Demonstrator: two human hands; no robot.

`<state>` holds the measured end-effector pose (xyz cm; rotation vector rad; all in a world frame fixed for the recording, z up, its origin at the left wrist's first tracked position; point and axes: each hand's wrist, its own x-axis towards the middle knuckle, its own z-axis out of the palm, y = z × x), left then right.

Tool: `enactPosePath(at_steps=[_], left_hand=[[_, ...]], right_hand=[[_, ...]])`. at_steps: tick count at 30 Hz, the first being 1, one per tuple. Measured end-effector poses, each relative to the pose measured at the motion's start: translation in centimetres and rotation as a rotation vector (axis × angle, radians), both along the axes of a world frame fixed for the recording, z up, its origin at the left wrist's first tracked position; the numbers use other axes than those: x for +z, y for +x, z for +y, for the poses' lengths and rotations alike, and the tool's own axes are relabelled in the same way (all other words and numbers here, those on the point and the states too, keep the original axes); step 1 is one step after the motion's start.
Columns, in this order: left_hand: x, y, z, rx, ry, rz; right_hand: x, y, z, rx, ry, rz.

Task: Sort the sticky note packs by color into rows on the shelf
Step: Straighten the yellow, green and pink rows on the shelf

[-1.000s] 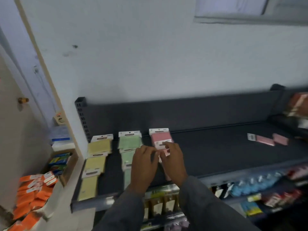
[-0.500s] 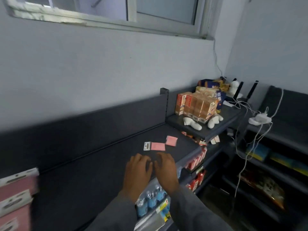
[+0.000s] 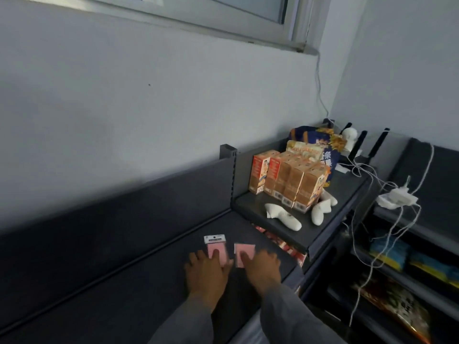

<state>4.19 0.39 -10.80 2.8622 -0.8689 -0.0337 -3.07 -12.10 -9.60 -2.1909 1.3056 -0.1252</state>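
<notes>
Two grey sleeves [image 3: 188, 324] come up from the bottom edge onto the dark shelf [image 3: 99, 281]. The left hand [image 3: 206, 271] lies flat, fingers fairly straight and spread, its fingertips resting on the lower part of a pink pack [image 3: 216, 249] with a white header card. The right hand [image 3: 262, 270] lies beside it, fingers extended, fingertips on a second pink pack [image 3: 243, 252] that shows no header. Whether either hand pinches its pack cannot be told; both look pressed flat. The packs lie just beside each other, apart by a thin gap, near the shelf's right end and close to its front lip. Left of the hands the shelf runs bare to the back panel [image 3: 139, 209]. Farther right, a raised shelf [image 3: 320, 227] carries orange boxes [image 3: 288, 180] and white pouches [image 3: 283, 217].
</notes>
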Motion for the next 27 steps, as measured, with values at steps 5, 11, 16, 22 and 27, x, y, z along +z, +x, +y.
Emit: enactPosePath(at_steps=[5, 11, 16, 22, 27], left_hand=[[-0.7, 3.1, -1.8, -0.030, -0.230, 0.174], [-0.2, 4.9, -2.2, 0.027, -0.626, 0.527], [-0.1, 4.6, -1.1, 0.099, -0.659, 0.289], [1.1, 1.2, -3.0, 0.133, -1.018, 0.416], [4.1, -2.2, -5.7, 0.211, -1.393, 0.962]], right_hand=[[0.2, 3.1, -2.1, 0.021, 0.001, 0.115], [1.2, 5.3, -3.8, 0.137, 0.332, -0.198], [2.2, 6.2, -2.1, 0.261, 0.410, -0.591], [3.2, 4.3, -1.5, 0.212, 0.306, -0.629], [3.4, 2.2, -2.8, 0.367, 0.296, -0.724]])
